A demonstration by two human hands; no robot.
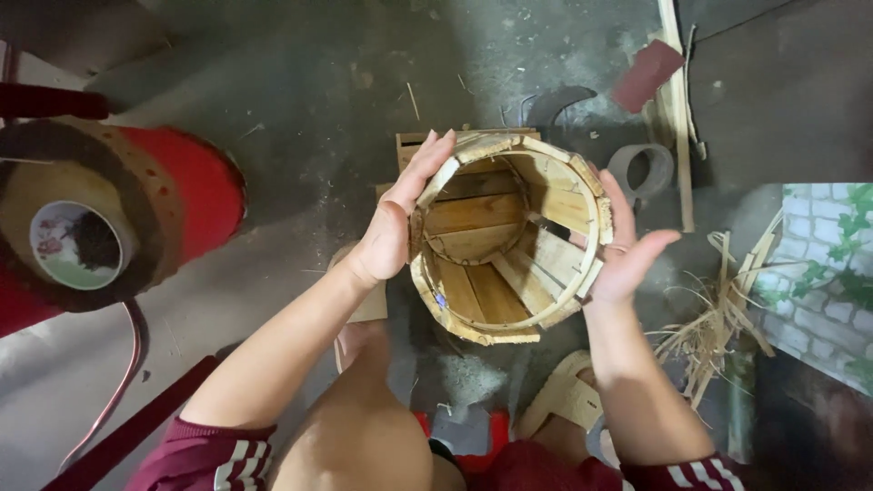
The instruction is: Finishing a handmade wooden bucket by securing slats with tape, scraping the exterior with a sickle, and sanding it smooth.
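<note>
Wooden staves, pale and rough-cut, make up a small round bucket [505,238] that sits between the person's two palms in the head view, the only one there is. Its mouth opens up toward the camera, so its long axis runs roughly from the lens down toward the floor, tipped a little toward the body, and the plank bottom shows deep inside. The left hand [397,218] lies flat against the wall on its side, fingers [435,155] straight and close together, reaching up past the rim; nothing is curled round the wood, it only presses. The right hand [627,245] cups the opposite wall from slightly beneath, fingers spread and loosely bent, thumb pointing away from the bucket. Both hands touch the bucket and neither is nearer than the other; they clamp it from opposite sides. Beyond the fingertips, on the grey concrete floor [346,82], lie a dark curved blade [559,102] and a grey ring [641,170]. Outward from the right hand's fingers lies a heap of thin wood strips [718,318]. Well off from the left hand's knuckles stands a red drum-like stool [195,195] with a patterned cup [75,245] on it.
</note>
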